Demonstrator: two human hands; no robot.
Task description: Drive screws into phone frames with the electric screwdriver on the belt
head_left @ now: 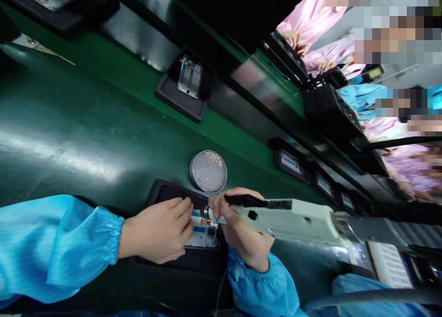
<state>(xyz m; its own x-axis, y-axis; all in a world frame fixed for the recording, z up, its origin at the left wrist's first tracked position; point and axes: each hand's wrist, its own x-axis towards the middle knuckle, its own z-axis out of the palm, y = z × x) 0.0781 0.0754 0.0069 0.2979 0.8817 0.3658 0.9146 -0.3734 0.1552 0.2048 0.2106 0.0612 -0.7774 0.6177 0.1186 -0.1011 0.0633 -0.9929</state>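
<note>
My right hand (pixel 238 227) is wrapped round the front end of a pale electric screwdriver (pixel 297 222), whose body stretches off to the right. Its bit points left, towards the fingers of my left hand (pixel 164 229). Those fingers are bent and pressed together near the bit tip; whatever is between them is hidden. Beneath both hands lies an opened phone frame (pixel 207 236) with a blue strip and an orange flex part, set in a black tray (pixel 162 190). Just beyond the hands sits a round dimpled screw dish (pixel 208 172) with small shiny screws along its far side.
Along a green and metal conveyor strip lie more black trays with phone frames, one at the upper middle (pixel 189 77) and several at right (pixel 290 162). A white slotted part (pixel 390 264) is at lower right. Co-workers in pink and blue sleeves (pixel 362 100) work across the line.
</note>
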